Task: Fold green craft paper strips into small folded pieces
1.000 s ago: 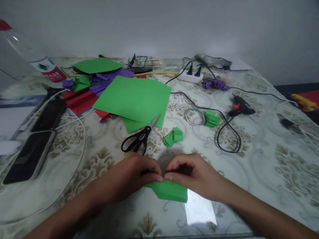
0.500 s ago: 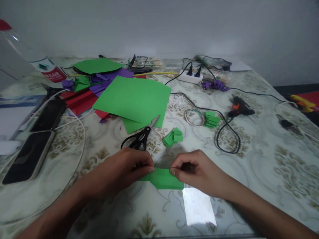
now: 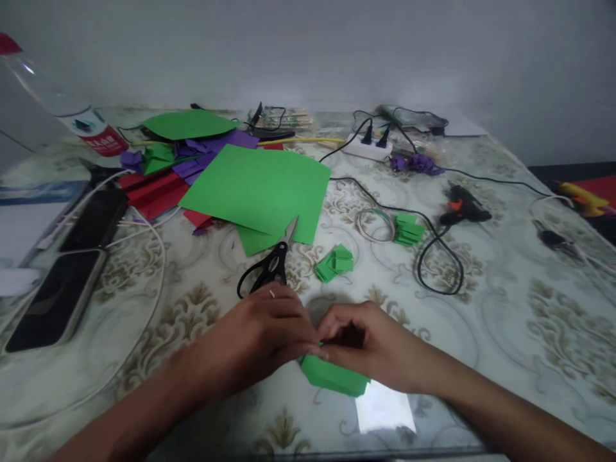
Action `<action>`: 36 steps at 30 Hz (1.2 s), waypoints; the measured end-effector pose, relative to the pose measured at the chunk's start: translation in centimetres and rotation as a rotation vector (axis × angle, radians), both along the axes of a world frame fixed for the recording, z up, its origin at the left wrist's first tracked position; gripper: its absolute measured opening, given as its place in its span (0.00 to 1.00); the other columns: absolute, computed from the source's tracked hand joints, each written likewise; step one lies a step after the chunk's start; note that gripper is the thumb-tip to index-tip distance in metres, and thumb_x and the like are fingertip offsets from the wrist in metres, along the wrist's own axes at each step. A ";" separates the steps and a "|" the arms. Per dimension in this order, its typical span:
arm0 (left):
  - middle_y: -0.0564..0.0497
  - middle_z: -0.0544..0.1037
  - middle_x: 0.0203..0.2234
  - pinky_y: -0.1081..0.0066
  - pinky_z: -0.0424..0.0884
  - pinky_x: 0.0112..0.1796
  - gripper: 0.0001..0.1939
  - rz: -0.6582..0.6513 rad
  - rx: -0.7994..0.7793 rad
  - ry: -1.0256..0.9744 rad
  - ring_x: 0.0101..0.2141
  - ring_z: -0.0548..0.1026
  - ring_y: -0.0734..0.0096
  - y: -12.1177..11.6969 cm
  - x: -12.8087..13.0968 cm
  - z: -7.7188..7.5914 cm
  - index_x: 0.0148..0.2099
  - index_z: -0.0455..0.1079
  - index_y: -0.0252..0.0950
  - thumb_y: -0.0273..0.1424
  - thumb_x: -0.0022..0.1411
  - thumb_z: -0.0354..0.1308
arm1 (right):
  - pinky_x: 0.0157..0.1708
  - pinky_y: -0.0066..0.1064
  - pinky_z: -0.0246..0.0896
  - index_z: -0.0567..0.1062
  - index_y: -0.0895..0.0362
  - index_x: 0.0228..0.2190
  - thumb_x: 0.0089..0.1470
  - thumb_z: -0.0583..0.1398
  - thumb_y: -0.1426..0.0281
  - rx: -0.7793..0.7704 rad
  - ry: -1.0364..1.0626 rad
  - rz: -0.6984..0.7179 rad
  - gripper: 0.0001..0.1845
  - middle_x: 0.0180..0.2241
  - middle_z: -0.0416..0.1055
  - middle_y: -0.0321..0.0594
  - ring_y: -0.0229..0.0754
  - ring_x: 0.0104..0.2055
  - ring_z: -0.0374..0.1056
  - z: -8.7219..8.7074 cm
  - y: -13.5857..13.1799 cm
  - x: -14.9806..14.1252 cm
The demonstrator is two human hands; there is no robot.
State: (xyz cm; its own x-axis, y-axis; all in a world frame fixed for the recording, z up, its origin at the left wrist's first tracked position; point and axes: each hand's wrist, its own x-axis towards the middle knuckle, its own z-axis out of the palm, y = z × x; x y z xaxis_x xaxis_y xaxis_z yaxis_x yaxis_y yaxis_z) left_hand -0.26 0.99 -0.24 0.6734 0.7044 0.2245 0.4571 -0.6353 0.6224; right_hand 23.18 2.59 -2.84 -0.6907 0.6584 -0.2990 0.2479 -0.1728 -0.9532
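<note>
The left hand (image 3: 267, 333) is curled, with its fingertips pinched on the near edge of a small folded green paper (image 3: 334, 376). The right hand (image 3: 363, 343) is also curled, and its thumb and fingers grasp the same paper from the other side. The fingertips of both hands meet almost at one place, above the paper's upper edge. The paper lies low on the counter (image 3: 505, 308), partly hidden under the two hands, and only its lower part is visible. Just beside it, toward the person, there is a bright reflection on the counter.

Behind the left hand, very near the knuckles, lie black scissors (image 3: 269, 266) with the blades closed and pointing away. To the right of them is a little heap of green paper pieces (image 3: 335, 263). A large green sheet (image 3: 257, 189) lies further back, over red and purple papers. More to the right are a second stack of green pieces (image 3: 408, 230), a black cable (image 3: 440, 266) and a glue gun (image 3: 462, 205). At the left edge rest two dark phones (image 3: 58, 301).
</note>
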 end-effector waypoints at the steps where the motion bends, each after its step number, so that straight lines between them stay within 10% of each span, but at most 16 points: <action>1: 0.52 0.82 0.39 0.66 0.70 0.49 0.04 0.096 0.099 -0.046 0.44 0.78 0.66 -0.1 0.0 0.1 0.43 0.76 0.39 0.24 0.68 0.63 | 0.34 0.29 0.63 0.79 0.58 0.35 0.56 0.69 0.65 -0.053 0.027 -0.037 0.09 0.32 0.77 0.38 0.38 0.33 0.71 -0.1 0.0 -0.1; 5: 0.50 0.79 0.44 0.64 0.71 0.49 0.10 0.601 0.288 -0.256 0.45 0.77 0.65 -0.2 -0.5 0.4 0.47 0.74 0.40 0.23 0.67 0.63 | 0.31 0.26 0.59 0.78 0.59 0.31 0.52 0.73 0.64 -0.187 0.114 -0.187 0.14 0.28 0.74 0.34 0.34 0.30 0.67 0.1 0.6 -0.3; 8: 0.49 0.76 0.44 0.63 0.72 0.49 0.09 0.745 0.177 -0.421 0.46 0.76 0.64 -0.4 -0.6 0.2 0.49 0.70 0.40 0.26 0.68 0.61 | 0.32 0.25 0.60 0.76 0.59 0.30 0.50 0.74 0.64 -0.257 0.206 -0.291 0.15 0.29 0.74 0.34 0.33 0.30 0.67 0.4 0.9 -0.4; 16: 0.51 0.81 0.39 0.69 0.77 0.41 0.06 0.483 -0.549 -0.395 0.39 0.80 0.67 -1.2 2.1 -1.0 0.46 0.73 0.39 0.34 0.69 0.60 | 0.37 0.27 0.69 0.77 0.59 0.30 0.48 0.75 0.69 -0.371 0.363 -0.312 0.14 0.30 0.79 0.35 0.35 0.33 0.73 0.7 0.4 -0.6; 36: 0.54 0.79 0.28 0.75 0.68 0.30 0.08 0.524 -0.672 -0.277 0.31 0.75 0.71 -0.8 1.9 -0.9 0.40 0.76 0.37 0.37 0.67 0.61 | 0.36 0.31 0.69 0.80 0.59 0.31 0.45 0.76 0.61 -0.258 0.225 -0.386 0.17 0.29 0.78 0.36 0.38 0.32 0.72 0.6 0.3 -0.6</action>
